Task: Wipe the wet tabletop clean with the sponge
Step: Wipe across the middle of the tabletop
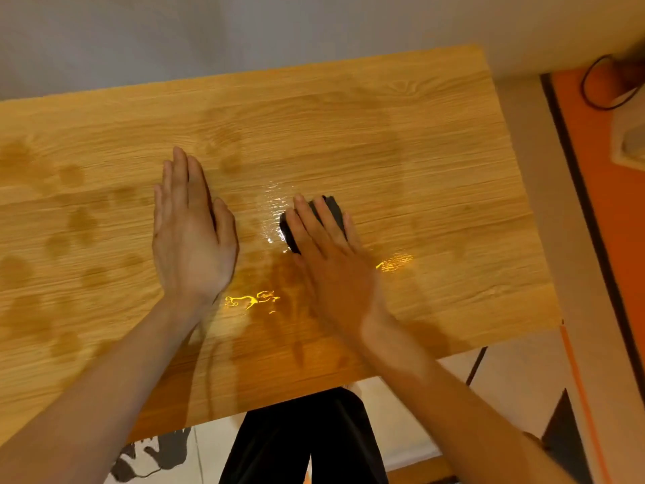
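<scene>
Head view: the wood-grain worktop (401,134) is filling most of the frame, its far edge lying against a pale wall (209,36); the left hand (192,235) is resting flat on the worktop left of centre, fingers straight and together, holding nothing; the right hand (331,260) is pressing down on the dark sponge (331,209), fingers extended and slightly spread across its top, not curling round it; the sponge is sitting on the worktop near its centre, just right of the left hand and apart from it; a glossy wet film (272,207) is lying immediately left of the sponge, between the two hands; darker damp patches (73,218) are showing across the left part of the worktop; bright reflections (251,300) are appearing near the left wrist; the person's dark trousers (303,438) are showing below the near edge; an orange surface (614,211) with a black cable (593,82) is lying at the right.
</scene>
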`<state>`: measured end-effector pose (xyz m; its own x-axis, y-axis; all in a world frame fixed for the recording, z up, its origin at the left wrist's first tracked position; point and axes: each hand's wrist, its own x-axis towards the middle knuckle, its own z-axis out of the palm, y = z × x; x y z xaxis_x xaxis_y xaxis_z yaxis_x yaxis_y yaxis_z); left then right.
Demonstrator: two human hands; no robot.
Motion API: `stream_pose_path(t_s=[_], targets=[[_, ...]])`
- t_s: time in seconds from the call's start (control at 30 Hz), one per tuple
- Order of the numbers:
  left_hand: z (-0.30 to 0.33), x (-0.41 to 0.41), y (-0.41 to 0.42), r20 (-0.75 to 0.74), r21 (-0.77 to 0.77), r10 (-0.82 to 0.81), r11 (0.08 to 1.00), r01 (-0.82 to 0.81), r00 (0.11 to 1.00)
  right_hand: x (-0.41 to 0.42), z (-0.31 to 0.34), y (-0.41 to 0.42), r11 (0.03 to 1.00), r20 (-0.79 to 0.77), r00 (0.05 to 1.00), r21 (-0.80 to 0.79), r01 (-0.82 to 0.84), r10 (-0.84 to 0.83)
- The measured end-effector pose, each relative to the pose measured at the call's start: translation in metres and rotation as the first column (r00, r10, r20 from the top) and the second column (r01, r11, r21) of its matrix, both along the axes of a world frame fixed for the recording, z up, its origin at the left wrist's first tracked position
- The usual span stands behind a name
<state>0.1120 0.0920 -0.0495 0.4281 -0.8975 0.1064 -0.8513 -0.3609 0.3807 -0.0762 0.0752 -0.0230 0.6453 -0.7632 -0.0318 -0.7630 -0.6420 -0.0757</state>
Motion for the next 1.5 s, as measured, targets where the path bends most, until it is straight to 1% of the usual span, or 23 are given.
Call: stream_pose_path(t_s=[0.07, 0.1, 0.13, 0.2, 0.23, 0.27, 0.33, 0.4, 0.47, 0.53, 0.6, 0.67, 0.73, 0.8, 0.87, 0.93, 1.03, 1.1, 1.17, 1.23, 1.3, 1.4, 1.5], targets=[[0.001, 0.0, 0.0, -0.003, 0.002, -0.002, 1.0, 0.002, 1.0, -0.024, 0.006, -0.034, 0.999, -0.049, 0.998, -0.011, -0.04, 0.04], [0.001, 0.001, -0.001, 0.002, 0.006, -0.002, 1.0, 0.002, 1.0, -0.042, 0.007, -0.056, 0.998, -0.062, 0.997, 0.029, 0.047, -0.046], [0.0, 0.001, -0.001, 0.006, 0.01, -0.002, 1.0, 0.002, 1.0, -0.063, 0.008, -0.078, 0.977, -0.026, 0.979, 0.056, 0.204, -0.203], [-0.001, 0.001, -0.001, 0.003, 0.015, 0.003, 1.0, -0.003, 1.0, -0.097, 0.011, -0.103, 0.859, 0.116, 0.852, 0.107, 0.501, -0.511], [-0.001, 0.0, -0.001, 0.002, 0.01, 0.006, 1.0, -0.006, 1.0, -0.098, 0.012, -0.101, 0.82, 0.14, 0.808, 0.118, 0.56, -0.572], [-0.001, 0.0, -0.001, 0.002, 0.0, 0.006, 1.0, -0.006, 1.0, -0.089, 0.006, -0.09, 0.816, 0.118, 0.807, 0.099, 0.57, -0.578], [0.0, 0.0, -0.001, 0.001, -0.011, 0.009, 1.0, -0.009, 1.0, -0.056, 0.0, -0.048, 0.904, 0.077, 0.901, 0.012, 0.427, -0.427], [0.0, 0.0, -0.001, -0.007, -0.002, 0.018, 1.0, -0.018, 1.0, -0.028, 0.001, -0.004, 0.985, 0.062, 0.983, 0.008, 0.171, -0.171], [0.001, 0.0, -0.001, -0.014, 0.004, 0.024, 1.0, -0.024, 1.0, -0.031, 0.004, 0.01, 0.998, 0.048, 0.998, 0.042, -0.047, 0.045], [0.001, -0.001, -0.001, -0.017, 0.01, 0.026, 1.0, -0.026, 1.0, -0.058, 0.011, -0.013, 0.997, 0.078, 0.994, -0.03, -0.076, 0.078], [0.001, -0.001, -0.002, -0.022, 0.009, 0.028, 1.0, -0.028, 0.999, -0.099, 0.011, -0.045, 0.988, 0.064, 0.986, -0.002, 0.155, -0.154], [0.001, 0.0, -0.002, -0.026, 0.004, 0.031, 1.0, -0.031, 0.999, -0.139, 0.009, -0.064, 0.874, 0.127, 0.865, 0.106, 0.474, -0.485], [0.0, 0.001, -0.001, -0.033, 0.0, 0.029, 1.0, -0.029, 0.999, -0.138, 0.009, -0.057, 0.785, 0.156, 0.769, 0.131, 0.606, -0.62], [-0.001, 0.002, 0.0, -0.046, -0.011, 0.02, 1.0, -0.021, 0.999, -0.103, 0.004, -0.029, 0.825, 0.109, 0.818, 0.049, 0.564, -0.565], [0.0, 0.004, 0.0, -0.068, -0.016, 0.003, 1.0, -0.004, 0.998, -0.058, 0.002, 0.009, 0.931, 0.129, 0.922, 0.032, 0.364, -0.365], [0.003, 0.006, 0.001, -0.12, -0.009, -0.009, 1.0, 0.008, 0.993, -0.028, 0.002, 0.047, 0.99, 0.053, 0.992, 0.08, 0.112, -0.117], [0.009, 0.007, 0.018, -0.17, -0.004, -0.034, 0.999, 0.034, 0.985, -0.038, 0.0, 0.043, 0.984, 0.075, 0.99, 0.125, -0.126, 0.118], [0.014, 0.006, 0.044, -0.192, 0.003, -0.063, 0.998, 0.065, 0.979, -0.06, -0.001, 0.009, 0.992, 0.191, 0.981, 0.115, -0.047, 0.024], [0.017, 0.002, 0.078, -0.19, 0.028, -0.095, 0.994, 0.102, 0.977, -0.081, -0.001, -0.031, 0.961, 0.261, 0.931, 0.177, 0.214, -0.256], [0.018, -0.004, 0.108, -0.169, 0.06, -0.119, 0.99, 0.131, 0.978, -0.081, -0.001, -0.051, 0.879, 0.284, 0.836, 0.236, 0.414, -0.47], [0.017, -0.009, 0.125, -0.144, 0.079, -0.12, 0.988, 0.132, 0.982, -0.054, -0.004, -0.036, 0.884, 0.292, 0.835, 0.209, 0.419, -0.465], [0.014, -0.013, 0.127, -0.101, 0.084, -0.096, 0.991, 0.105, 0.99, -0.011, -0.01, 0.026, 0.994, 0.239, 0.966, 0.07, 0.088, -0.102], [0.012, -0.014, 0.125, -0.075, 0.093, -0.099, 0.99, 0.105, 0.992, -0.003, -0.011, 0.048, 0.978, 0.153, 0.97, 0.052, -0.201, 0.191]])
